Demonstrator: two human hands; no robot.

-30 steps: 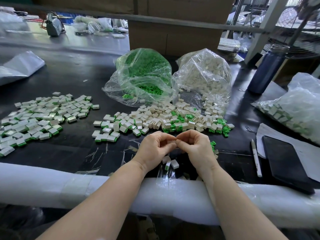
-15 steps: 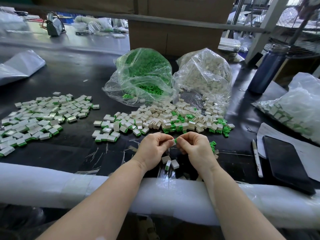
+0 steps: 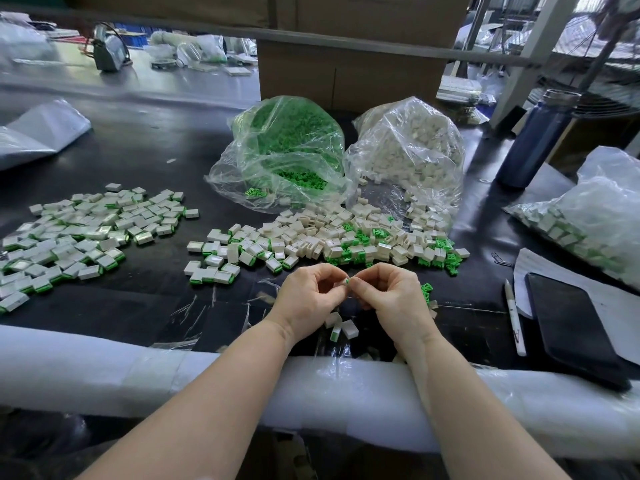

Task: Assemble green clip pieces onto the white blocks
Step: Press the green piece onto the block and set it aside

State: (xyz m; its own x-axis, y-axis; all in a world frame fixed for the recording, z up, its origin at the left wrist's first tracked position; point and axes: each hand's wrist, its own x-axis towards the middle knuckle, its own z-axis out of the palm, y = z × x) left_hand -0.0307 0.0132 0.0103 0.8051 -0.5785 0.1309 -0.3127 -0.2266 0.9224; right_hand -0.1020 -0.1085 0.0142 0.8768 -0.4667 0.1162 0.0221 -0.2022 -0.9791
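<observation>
At the near edge of the desk (image 3: pixel 145 140), just above the white padded rim (image 3: pixel 104 362), the left hand (image 3: pixel 308 299) and right hand (image 3: pixel 394 299) meet fingertip to fingertip. Between them sits a small green clip (image 3: pixel 347 280), only its tip showing. The left fingers are curled round what seems to be a white block, though the block itself is hidden inside the hand; the right fingers pinch at the clip from the other side. Which hand actually bears the clip I cannot tell. The clip lies directly between the two sets of fingers, its long axis apparently running left to right, so the coming push looks like a short squeeze of the hands toward each other. Both hands are equally near.

The clip looks bright green and tiny. Under the hands lie a few loose blocks (image 3: pixel 348 329), one edged in green. Toward the middle of the desk a mixed heap (image 3: pixel 346 237) of white blocks and green clips awaits; finished pieces (image 3: pixel 86 230) spread toward the left edge. Behind, a bag of clips (image 3: pixel 287 140) and a bag of blocks (image 3: pixel 412 147) lie side by side.
</observation>
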